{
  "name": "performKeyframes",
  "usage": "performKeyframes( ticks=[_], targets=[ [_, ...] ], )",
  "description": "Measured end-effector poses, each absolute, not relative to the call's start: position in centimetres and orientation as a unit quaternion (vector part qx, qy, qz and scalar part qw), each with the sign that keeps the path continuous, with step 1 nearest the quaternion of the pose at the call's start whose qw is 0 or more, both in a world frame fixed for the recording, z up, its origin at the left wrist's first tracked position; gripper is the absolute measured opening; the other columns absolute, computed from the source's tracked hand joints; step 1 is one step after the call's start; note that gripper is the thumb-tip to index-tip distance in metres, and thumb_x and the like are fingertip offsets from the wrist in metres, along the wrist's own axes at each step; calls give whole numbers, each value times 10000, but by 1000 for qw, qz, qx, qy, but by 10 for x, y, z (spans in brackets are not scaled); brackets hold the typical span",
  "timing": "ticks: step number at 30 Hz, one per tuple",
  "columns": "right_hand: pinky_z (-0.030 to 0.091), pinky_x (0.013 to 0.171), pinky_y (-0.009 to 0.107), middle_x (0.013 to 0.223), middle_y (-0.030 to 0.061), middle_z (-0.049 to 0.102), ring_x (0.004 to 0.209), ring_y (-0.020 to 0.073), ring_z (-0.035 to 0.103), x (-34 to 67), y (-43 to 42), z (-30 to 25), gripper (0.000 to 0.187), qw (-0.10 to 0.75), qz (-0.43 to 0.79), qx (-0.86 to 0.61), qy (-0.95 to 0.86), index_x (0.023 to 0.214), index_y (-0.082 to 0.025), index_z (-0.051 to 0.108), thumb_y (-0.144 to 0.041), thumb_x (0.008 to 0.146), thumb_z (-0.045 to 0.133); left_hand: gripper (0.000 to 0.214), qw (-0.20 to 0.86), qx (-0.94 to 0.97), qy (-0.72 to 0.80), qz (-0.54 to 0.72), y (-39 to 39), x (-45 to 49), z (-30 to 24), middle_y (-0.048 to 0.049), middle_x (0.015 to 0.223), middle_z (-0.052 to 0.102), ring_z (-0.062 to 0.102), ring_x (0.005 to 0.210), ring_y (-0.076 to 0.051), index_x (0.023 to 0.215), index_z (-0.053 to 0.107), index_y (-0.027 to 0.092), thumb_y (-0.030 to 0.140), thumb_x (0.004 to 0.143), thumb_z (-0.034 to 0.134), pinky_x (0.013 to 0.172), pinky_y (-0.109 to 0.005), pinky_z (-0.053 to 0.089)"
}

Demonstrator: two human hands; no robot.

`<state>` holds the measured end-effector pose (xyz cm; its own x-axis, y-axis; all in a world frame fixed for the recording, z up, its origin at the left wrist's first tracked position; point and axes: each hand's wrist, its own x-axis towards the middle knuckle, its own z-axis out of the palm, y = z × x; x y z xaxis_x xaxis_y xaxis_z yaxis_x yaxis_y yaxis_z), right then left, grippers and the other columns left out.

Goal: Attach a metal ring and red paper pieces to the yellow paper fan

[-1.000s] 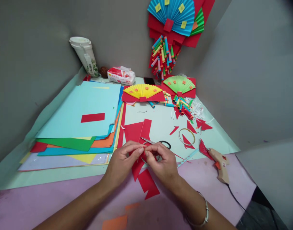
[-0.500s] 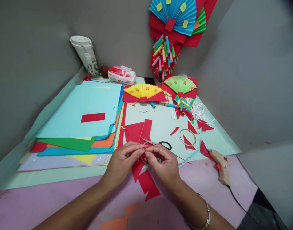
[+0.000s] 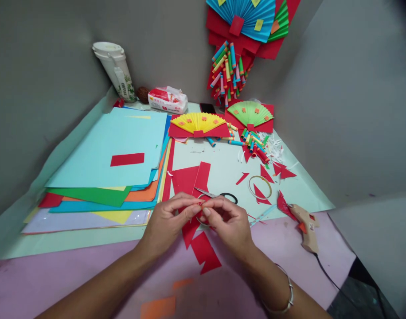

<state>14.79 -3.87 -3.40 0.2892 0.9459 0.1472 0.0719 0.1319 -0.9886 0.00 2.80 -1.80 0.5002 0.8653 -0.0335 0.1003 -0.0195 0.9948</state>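
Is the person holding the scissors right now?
No, the scissors lie on the table beyond the left hand and right hand, which pinch a small red paper scrap together.

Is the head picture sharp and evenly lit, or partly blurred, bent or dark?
Head view: even light, faint shadows under the left hand and right hand; the wide lens bends the walls; the orange scrap at the bottom is blurred; the red bit both hands pinch is too small to resolve.
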Motion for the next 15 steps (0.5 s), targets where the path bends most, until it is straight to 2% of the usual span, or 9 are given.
performKeyframes(
  ticks=[6,15],
  targets=[
    [519,583,248,717,5,632,611,122,607,147,-38,-32,55,570,323,-580,-484,795,-197,665,-196,817,614,138,599,613,393,334,23,2,-16,-39,834,710,648,791,-188,859,761,210,314,827,677,752,-290,511],
    [489,556,245,674,-2,628,573,120,565,141,-38,-32,51,547,292,-628,-470,754,-198,620,-225,795,606,130,559,637,398,351,21,2,-21,-36,880,706,642,840,-188,847,741,220,320,842,658,777,-280,495]
  ],
)
